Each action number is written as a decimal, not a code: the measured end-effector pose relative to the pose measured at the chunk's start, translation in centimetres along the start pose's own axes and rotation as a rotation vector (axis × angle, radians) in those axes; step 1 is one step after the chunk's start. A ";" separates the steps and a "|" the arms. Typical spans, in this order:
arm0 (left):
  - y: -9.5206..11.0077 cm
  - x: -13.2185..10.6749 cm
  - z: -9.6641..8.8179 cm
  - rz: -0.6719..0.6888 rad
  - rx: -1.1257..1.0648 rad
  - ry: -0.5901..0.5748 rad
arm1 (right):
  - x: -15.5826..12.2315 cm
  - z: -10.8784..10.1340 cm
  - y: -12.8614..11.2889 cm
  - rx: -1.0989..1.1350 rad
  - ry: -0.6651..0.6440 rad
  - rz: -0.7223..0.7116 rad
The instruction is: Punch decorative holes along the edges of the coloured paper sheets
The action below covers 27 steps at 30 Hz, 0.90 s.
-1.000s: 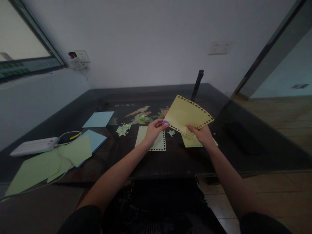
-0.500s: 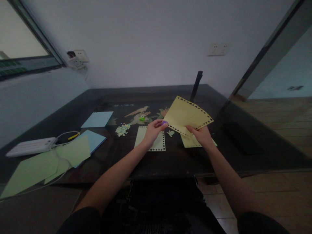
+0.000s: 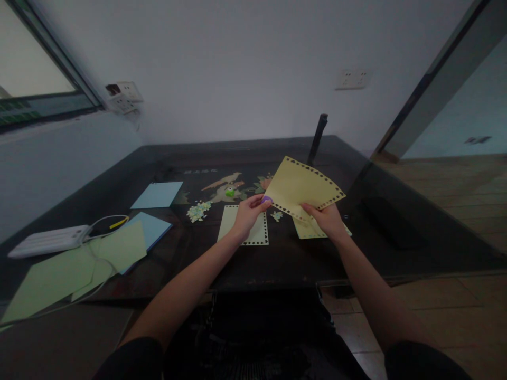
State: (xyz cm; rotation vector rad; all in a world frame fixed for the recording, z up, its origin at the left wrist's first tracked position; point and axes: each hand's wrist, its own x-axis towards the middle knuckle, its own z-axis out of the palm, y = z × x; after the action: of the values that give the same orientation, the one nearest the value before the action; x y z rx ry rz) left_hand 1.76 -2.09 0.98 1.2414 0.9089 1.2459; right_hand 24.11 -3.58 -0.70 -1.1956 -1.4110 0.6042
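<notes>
My left hand [image 3: 247,215] is closed around a small purple craft punch [image 3: 266,199], mostly hidden by the fingers, at the lower left corner of a yellow paper sheet [image 3: 303,184]. Rows of punched shapes run along the sheet's far, right and near edges. My right hand [image 3: 328,217] pinches the sheet's near edge, thumb on top, keeping it tilted above the table. Under my left wrist lies a pale sheet with punched edges [image 3: 227,224]. Another yellow sheet [image 3: 307,229] rests partly hidden below my right hand. A small green punch [image 3: 230,193] sits beyond my left hand.
Paper bits form a larger pile [image 3: 198,210] and a smaller one [image 3: 277,216]. To the left are blue sheets [image 3: 158,195], green sheets [image 3: 59,272] and a white power strip [image 3: 49,240] with a cable. A black upright object [image 3: 317,138] stands at the back; a dark flat object [image 3: 392,224] lies right.
The view has shifted very slightly. Both hands, the purple punch and the held sheet keep nearly the same position.
</notes>
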 end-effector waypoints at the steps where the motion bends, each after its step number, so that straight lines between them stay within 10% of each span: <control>1: 0.0 0.0 0.0 0.000 0.000 0.002 | 0.0 0.0 0.0 -0.001 0.001 0.004; 27: -0.2 0.0 0.1 0.015 -0.010 0.006 | -0.4 0.0 -0.9 -0.008 0.009 0.003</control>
State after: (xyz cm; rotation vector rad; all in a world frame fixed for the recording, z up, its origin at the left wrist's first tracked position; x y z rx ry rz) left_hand 1.90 -2.04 0.84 1.2393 0.8987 1.2650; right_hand 23.75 -4.30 -0.08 -1.2057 -1.4053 0.5953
